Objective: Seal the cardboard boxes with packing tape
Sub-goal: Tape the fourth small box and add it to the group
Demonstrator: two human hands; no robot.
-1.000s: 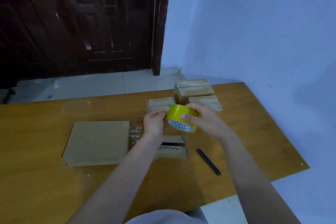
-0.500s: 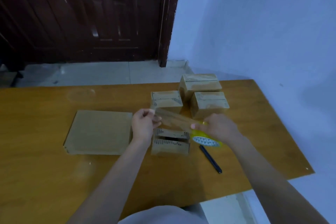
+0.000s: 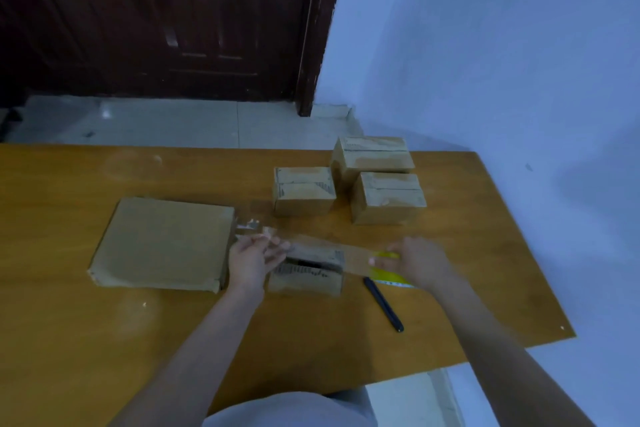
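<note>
A small cardboard box (image 3: 304, 282) with a gap between its top flaps sits at the table's middle front. My left hand (image 3: 252, 260) pinches the free end of a clear tape strip (image 3: 329, 251) at the box's left side. The strip stretches across the box top to the yellow tape roll (image 3: 388, 272), which my right hand (image 3: 419, 263) grips just right of the box. The roll is largely hidden under my fingers.
Three taped small boxes (image 3: 375, 180) stand behind on the wooden table (image 3: 69, 322). A large flat cardboard box (image 3: 162, 241) lies to the left. A black pen (image 3: 383, 304) lies right of the small box. The table's right edge is close to the blue wall.
My hands have drawn tape off the roll and lowered it: the roll went from in front of my chest down to the right of the box, the strip now over the box top.
</note>
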